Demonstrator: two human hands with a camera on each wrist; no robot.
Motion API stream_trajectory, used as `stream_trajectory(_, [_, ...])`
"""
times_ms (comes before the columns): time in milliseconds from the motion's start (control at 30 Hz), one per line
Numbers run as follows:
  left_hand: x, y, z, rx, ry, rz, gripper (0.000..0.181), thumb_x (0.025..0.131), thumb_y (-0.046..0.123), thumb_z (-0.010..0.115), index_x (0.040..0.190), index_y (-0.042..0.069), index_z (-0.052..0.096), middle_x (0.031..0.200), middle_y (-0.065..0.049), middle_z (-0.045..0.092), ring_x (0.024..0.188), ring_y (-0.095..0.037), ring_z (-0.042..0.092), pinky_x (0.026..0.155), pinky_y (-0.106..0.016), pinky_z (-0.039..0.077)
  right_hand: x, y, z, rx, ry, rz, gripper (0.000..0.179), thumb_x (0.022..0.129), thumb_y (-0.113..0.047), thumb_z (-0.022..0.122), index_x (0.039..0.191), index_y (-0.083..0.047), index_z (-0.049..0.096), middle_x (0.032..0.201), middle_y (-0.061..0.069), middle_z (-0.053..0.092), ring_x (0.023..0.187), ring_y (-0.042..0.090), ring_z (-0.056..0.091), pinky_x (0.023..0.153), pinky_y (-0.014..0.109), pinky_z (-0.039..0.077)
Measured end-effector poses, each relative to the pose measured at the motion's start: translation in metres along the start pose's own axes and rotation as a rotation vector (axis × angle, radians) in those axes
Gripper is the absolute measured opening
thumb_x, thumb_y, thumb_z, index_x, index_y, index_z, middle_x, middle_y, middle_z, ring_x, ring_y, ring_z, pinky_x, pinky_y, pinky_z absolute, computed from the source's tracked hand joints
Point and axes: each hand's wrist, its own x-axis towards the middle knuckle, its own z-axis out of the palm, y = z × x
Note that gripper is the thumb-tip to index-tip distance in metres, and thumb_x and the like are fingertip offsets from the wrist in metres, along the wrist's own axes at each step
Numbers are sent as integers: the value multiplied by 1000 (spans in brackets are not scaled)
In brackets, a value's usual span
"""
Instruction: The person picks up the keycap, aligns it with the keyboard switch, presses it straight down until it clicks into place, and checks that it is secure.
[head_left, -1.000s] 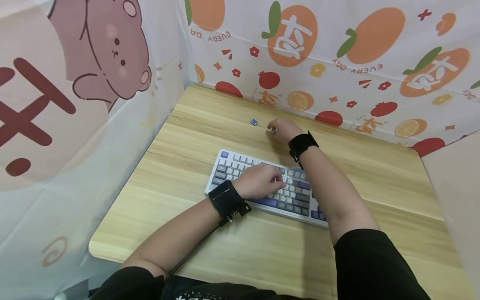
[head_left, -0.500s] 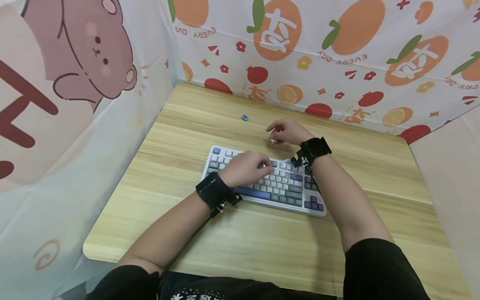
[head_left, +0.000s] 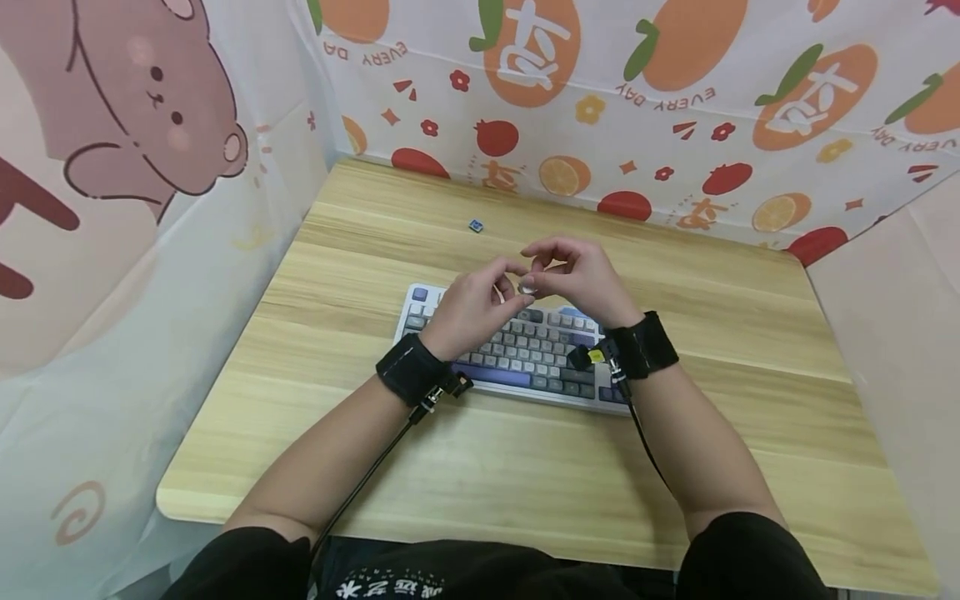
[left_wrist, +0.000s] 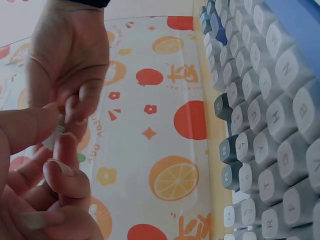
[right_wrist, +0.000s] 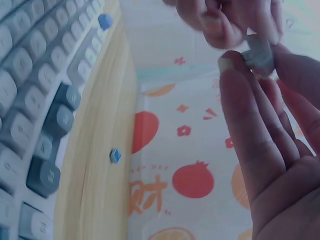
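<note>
Above the keyboard's back edge both hands meet at a small pale grey keycap. My right hand pinches it between thumb and fingertips. From the other side, the thumb and fingertips of my left hand close on it too. In the left wrist view the keycap shows only as a pale sliver between fingers; its underside is mostly hidden. Under the hands lies a keyboard with white, grey and purple keycaps. Behind the hands, a small blue key switch lies on the table.
The light wooden table runs back to a fruit-print cloth. A bear-print cloth hangs along the left side. Black straps with cameras and cables sit on both wrists, the right cable hanging over the forearm.
The right hand has come down and back toward the keyboard with the keycap. The left hand has lifted off the keys and moved forward to meet it. The head view has shifted slightly.
</note>
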Motion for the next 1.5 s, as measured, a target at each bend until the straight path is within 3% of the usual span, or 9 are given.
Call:
stream_trajectory(167, [-1,-1,2,-12,10,68,26,92,21,70,117,14,67,81,2,63,68,-13,55,60,-28,46,-13,0,2,-4,46,-17,34,89,-20,73,120,-7,67,98,12,63,79,26,70,74,36,59])
stream_trajectory(333, [-1,-1,2,-24,-18,94,26,93,22,70,118,15,68,81,3,63,70,-12,56,63,-27,47,-22,2,-1,59,57,-22,32,94,-18,67,122,-3,65,102,13,64,85,27,71,75,38,59])
stream_trajectory(633, [2,1,5,-31,-28,126,26,92,21,70,118,14,69,88,4,68,75,-8,60,66,-26,50,-32,9,-1,107,61,-26,28,93,-15,68,119,-4,66,108,13,64,86,29,70,77,37,59])
stream_trajectory(800, [2,0,9,-39,-12,133,26,90,17,72,116,13,70,100,2,73,81,-8,63,71,-25,53,-35,12,-2,75,71,-48,28,92,-14,70,118,-4,67,109,11,66,86,29,67,78,34,59])
stream_trajectory(1000, [3,1,13,-49,0,135,26,90,15,72,116,11,70,103,0,73,83,-9,65,73,-26,54,-40,13,-2,41,97,-49,28,90,-13,72,117,-7,68,106,10,68,84,29,65,78,37,58])
stream_trajectory(1233, [3,2,12,-52,11,137,28,91,16,71,118,10,70,103,-2,74,85,-10,65,72,-26,53,-44,14,-1,48,118,-57,28,88,-13,74,115,-5,69,106,10,69,86,27,66,77,30,57])
stream_trajectory(1500, [3,2,14,-60,8,135,28,91,17,71,118,10,70,104,-1,74,84,-9,64,71,-26,52,-49,17,2,32,158,-34,26,88,-18,75,112,-8,70,103,8,69,84,26,68,80,41,58])
